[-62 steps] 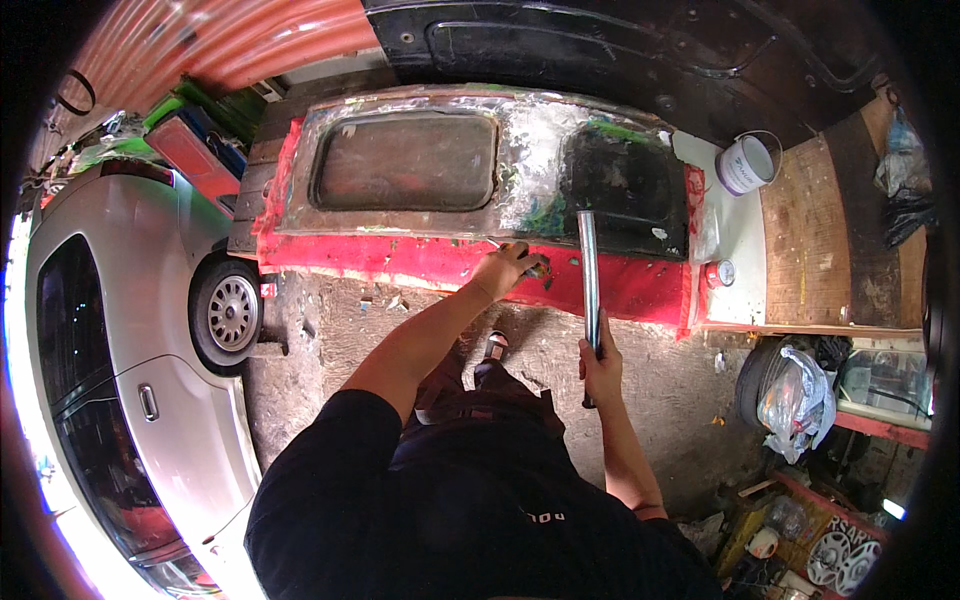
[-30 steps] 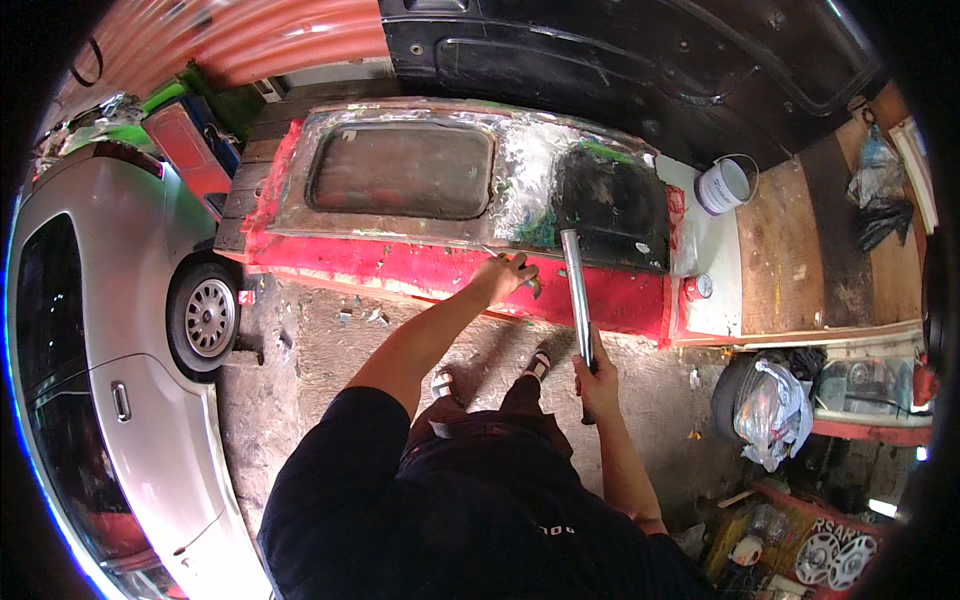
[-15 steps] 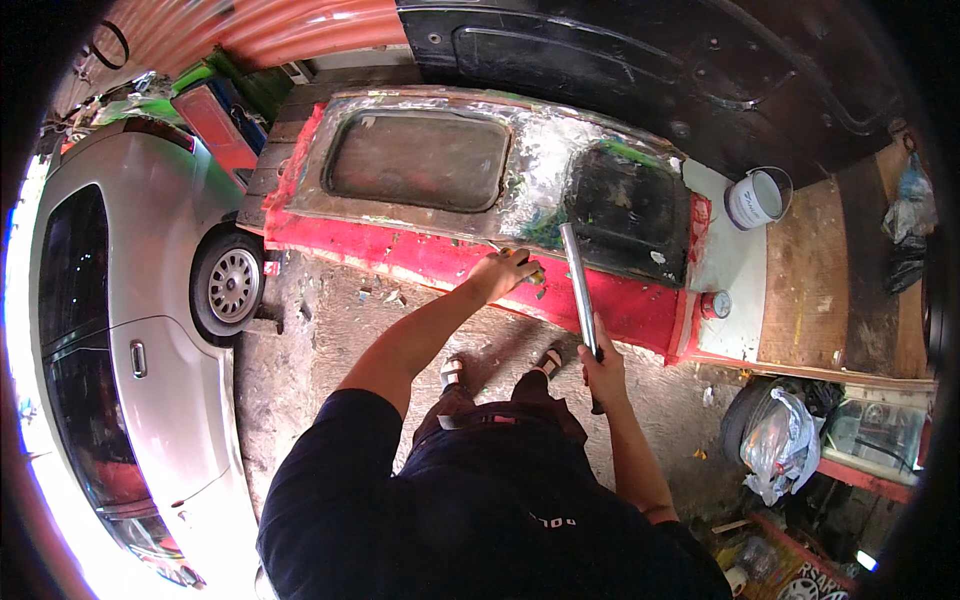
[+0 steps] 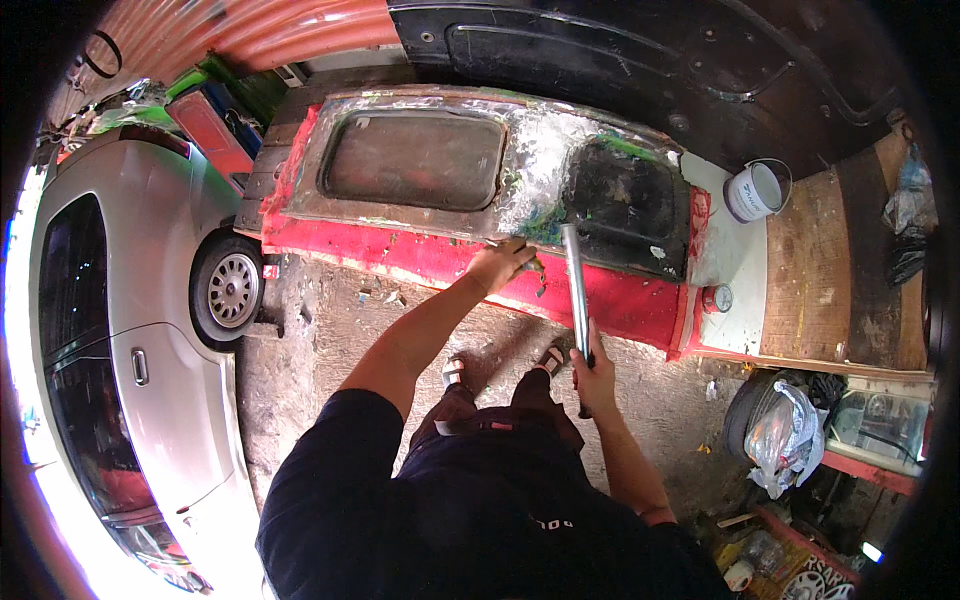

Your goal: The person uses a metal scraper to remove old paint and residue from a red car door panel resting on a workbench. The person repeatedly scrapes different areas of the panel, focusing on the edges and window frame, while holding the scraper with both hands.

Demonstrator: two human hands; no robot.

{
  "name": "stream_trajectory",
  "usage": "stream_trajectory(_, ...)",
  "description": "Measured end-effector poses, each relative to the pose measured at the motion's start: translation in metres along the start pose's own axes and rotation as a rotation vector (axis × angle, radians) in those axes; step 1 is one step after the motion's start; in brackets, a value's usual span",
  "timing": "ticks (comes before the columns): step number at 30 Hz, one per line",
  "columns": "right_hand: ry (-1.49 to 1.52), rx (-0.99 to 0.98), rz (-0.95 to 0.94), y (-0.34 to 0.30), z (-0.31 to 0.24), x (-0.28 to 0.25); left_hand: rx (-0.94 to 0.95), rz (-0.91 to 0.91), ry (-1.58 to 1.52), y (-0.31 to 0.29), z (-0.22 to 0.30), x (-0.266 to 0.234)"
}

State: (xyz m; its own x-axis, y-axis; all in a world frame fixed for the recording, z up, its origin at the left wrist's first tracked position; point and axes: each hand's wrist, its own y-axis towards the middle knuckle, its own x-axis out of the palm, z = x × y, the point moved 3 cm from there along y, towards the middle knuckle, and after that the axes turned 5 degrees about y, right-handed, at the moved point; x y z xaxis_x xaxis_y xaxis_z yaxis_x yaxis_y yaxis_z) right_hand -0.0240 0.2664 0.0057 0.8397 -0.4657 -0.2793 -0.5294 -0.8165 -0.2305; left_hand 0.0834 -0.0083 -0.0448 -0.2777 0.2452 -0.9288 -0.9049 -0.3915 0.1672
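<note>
With right hand (image 4: 596, 382) wrapped round the long silver metal tube (image 4: 577, 290) and left hand (image 4: 498, 267) apparently closed on the small yellowish tool (image 4: 536, 267) over bright-red cloth (image 4: 400, 251) by the paint-patched flat panel (image 4: 542, 150), best to steady both, tube clear of knuckles.

Wooden bench (image 4: 805, 290) | red cloth (image 4: 640, 305) under worn panel (image 4: 545, 150) | white bucket (image 4: 752, 192) | small tin (image 4: 716, 298)

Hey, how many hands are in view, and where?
2: the left hand over the red cloth, around a mostly hidden tool, and the right hand to its right, gripping a silver tube by its near end. No other hand shows.
</note>
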Motion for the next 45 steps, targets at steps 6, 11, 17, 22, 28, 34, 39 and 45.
stream_trajectory(6,0.245,0.008,0.077,-0.011,-0.012,0.027,0.025,0.035,-0.020,-0.010,0.002,0.008)
stream_trajectory(11,0.222,0.033,0.062,-0.012,-0.006,0.026,0.048,-0.019,0.038,-0.009,0.008,0.007)
stream_trajectory(17,0.229,0.039,0.095,-0.012,-0.006,0.014,0.152,0.048,0.128,-0.010,0.015,0.006)
stream_trajectory(22,0.238,0.089,0.108,-0.010,-0.003,0.011,0.149,-0.014,0.152,-0.004,0.011,0.012)
stream_trajectory(28,0.431,0.202,0.107,-0.014,0.000,0.024,0.082,-0.096,0.178,0.003,0.008,0.012)
stream_trajectory(34,0.478,0.198,0.127,-0.014,0.004,0.033,0.126,-0.115,0.286,0.000,0.012,0.010)
stream_trajectory(39,0.463,0.183,0.128,-0.015,0.001,0.032,0.176,-0.036,0.280,-0.002,0.013,0.014)
stream_trajectory(45,0.470,0.186,0.148,-0.020,0.000,0.027,0.218,-0.078,0.264,0.004,0.018,0.015)
